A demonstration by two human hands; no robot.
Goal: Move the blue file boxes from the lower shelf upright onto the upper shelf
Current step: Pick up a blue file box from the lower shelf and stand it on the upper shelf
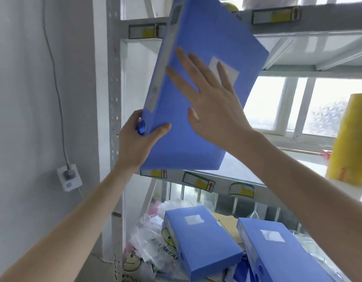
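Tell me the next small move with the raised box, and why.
Probably tip the raised blue file box upright and ease it onto the upper shelf. It leans left in the air, its top corner in front of a shelf beam. The left hand has a grip on its lower corner; the right hand lies flat on its face, ready to steer.

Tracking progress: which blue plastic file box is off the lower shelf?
The raised blue file box, held tilted by both hands; the other two lie flat below.
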